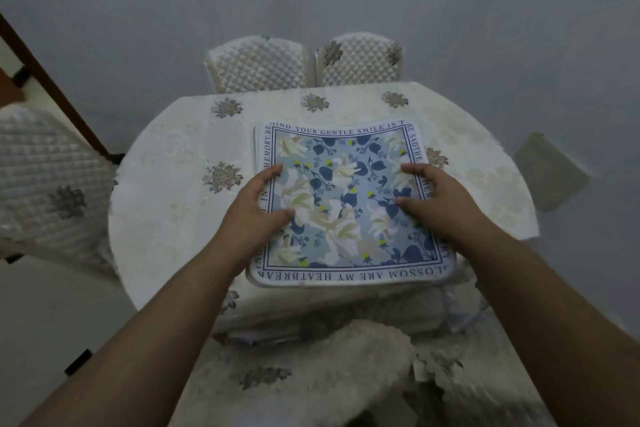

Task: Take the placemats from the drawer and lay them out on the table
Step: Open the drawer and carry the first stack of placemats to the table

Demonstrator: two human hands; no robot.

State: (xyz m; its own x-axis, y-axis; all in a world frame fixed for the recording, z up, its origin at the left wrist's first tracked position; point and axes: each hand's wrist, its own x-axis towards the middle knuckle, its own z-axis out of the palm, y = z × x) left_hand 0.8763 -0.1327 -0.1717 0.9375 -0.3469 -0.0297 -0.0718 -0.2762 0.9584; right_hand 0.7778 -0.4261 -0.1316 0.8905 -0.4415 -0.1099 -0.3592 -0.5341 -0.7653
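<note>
A stack of square placemats (346, 198) with a blue floral print and a border of dark lettering lies on the round table (173, 191), near its front edge. Edges of lower mats show at the stack's far left corner. My left hand (258, 211) grips the stack's left edge, thumb on top of the print. My right hand (433, 198) grips the right edge, fingers spread over the top mat. Both forearms reach in from the bottom of the view.
The table wears a cream embossed cloth with grey-brown flower motifs. Two quilted chair backs (304, 62) stand at the far side, another chair (52, 184) at the left, a covered chair (311, 374) right below me. A greenish mat (550, 172) lies on the floor at right.
</note>
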